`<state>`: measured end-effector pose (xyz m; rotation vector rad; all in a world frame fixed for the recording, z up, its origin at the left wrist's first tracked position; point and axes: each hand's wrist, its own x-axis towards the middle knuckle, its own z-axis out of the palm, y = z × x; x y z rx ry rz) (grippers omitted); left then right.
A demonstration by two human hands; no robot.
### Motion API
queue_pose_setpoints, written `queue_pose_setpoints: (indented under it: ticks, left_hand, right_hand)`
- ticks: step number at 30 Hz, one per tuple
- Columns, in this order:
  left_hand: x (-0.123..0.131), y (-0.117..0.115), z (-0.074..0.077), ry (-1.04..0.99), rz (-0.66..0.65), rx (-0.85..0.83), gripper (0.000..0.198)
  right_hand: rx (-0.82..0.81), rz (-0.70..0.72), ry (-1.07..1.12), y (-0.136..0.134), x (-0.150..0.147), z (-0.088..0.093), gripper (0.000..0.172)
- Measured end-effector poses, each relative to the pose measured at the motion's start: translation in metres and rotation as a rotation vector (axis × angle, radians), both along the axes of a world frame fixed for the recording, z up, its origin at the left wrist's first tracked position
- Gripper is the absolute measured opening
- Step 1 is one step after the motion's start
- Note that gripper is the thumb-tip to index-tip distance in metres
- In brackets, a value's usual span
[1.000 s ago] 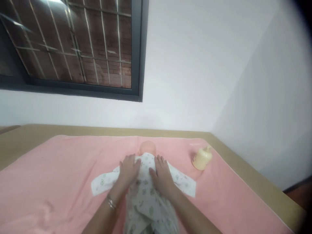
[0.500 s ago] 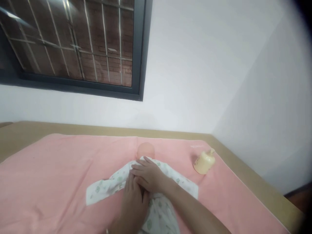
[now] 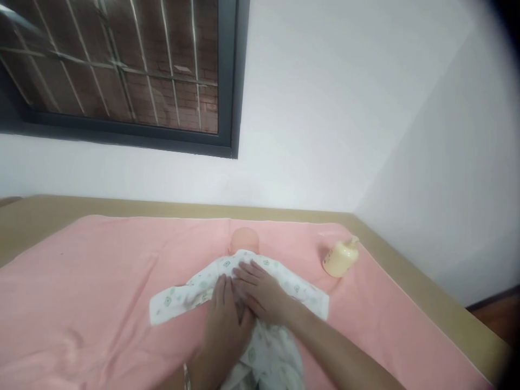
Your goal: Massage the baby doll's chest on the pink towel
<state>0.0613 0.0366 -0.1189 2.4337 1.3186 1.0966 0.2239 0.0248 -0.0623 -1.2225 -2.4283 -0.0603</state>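
A baby doll with a smooth, round head lies on the pink sheet, its sleeves spread to both sides. White clothes with small green prints cover its body and arms. My left hand rests flat on the front of the clothes, fingers stretched out. Beside it my right hand lies on the upper body, its fingers also extended and pointing up to the left. The thumb sides of both hands meet over the torso. Neither hand grips anything. My forearms and hands hide part of the body.
A pale yellow pump bottle stands tilted in the view on the pink sheet, right of the doll. Under the sheet is a tan surface that borders a white wall. At the upper left is a barred window.
My right hand has slid a little to the right, so its fingers no longer cross the left fingertips. The whole scene sits slightly higher in view. Bottle and doll stay in place.
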Motion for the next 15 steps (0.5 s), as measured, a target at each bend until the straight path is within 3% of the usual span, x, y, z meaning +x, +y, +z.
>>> queue_pose_setpoints:
  ticks: [4, 8, 12, 15]
  left_hand:
    - [-0.003, 0.002, 0.012, 0.026, -0.131, -0.024, 0.058]
    - [-0.007, 0.003, -0.001, 0.094, -0.05, 0.018, 0.067]
    - [-0.008, 0.0, -0.013, 0.121, -0.007, 0.036, 0.068]
    - [-0.006, -0.001, -0.006, 0.109, -0.021, 0.08, 0.063]
  right_hand:
    - [-0.025, 0.123, -0.052, 0.037, -0.018, 0.016, 0.034]
    - [-0.025, 0.106, -0.031, 0.062, -0.003, 0.011, 0.033]
    - [0.011, -0.033, 0.041, 0.032, 0.022, -0.004, 0.044]
    - [0.029, -0.027, -0.005, 0.008, 0.019, -0.006, 0.05]
